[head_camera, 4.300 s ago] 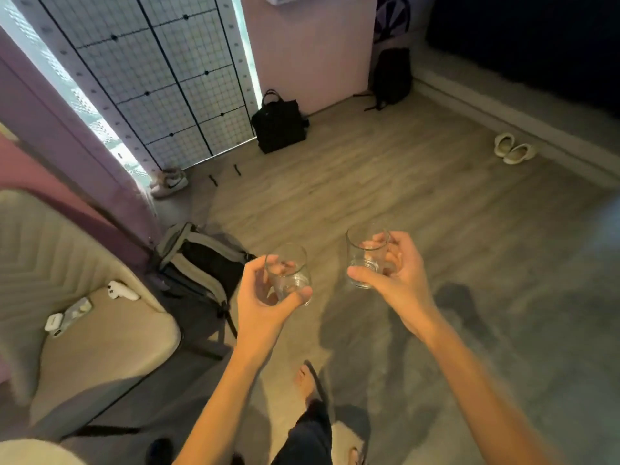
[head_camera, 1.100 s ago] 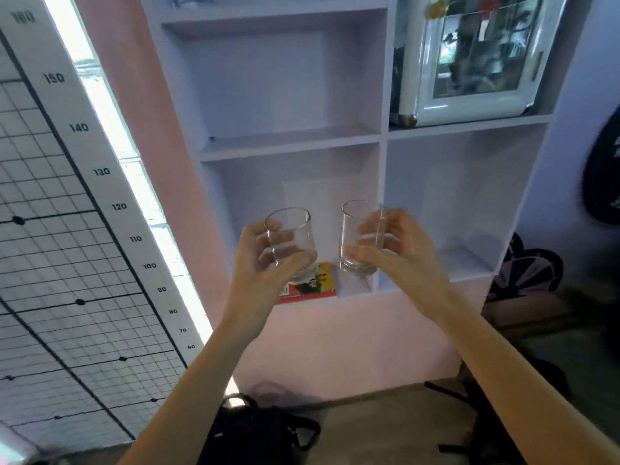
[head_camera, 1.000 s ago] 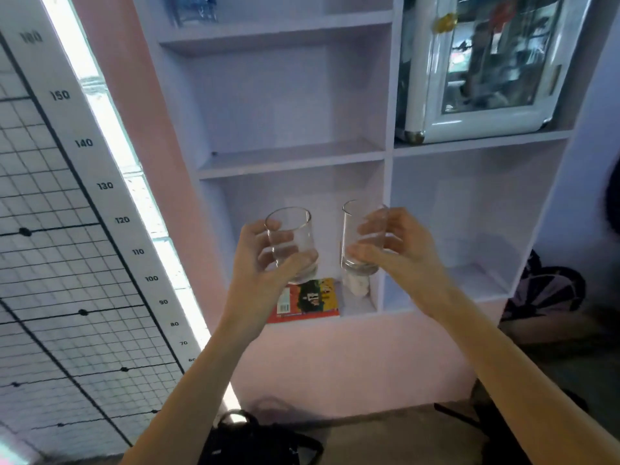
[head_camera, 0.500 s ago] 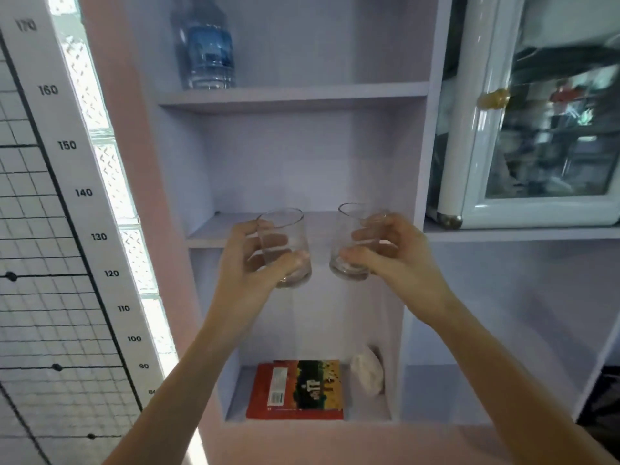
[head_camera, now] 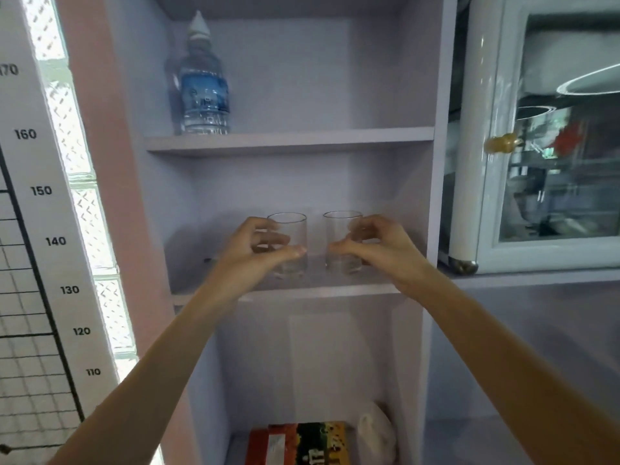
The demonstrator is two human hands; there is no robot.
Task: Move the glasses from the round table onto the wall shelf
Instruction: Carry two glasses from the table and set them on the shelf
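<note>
Two clear tumblers stand upright side by side on the middle board of the lilac wall shelf. My left hand wraps the left glass, thumb in front and fingers behind. My right hand holds the right glass the same way from its right side. Both bases appear to rest on the board. A narrow gap separates the two glasses.
A water bottle stands on the board above, at the left. Below lie a colourful box and a white lump. A white glass-door cabinet fills the right compartment. A height chart hangs at the left.
I walked from the room to the shelf with a glass in each hand. In the last half second both hands went forward and the glasses came down onto the middle board.
</note>
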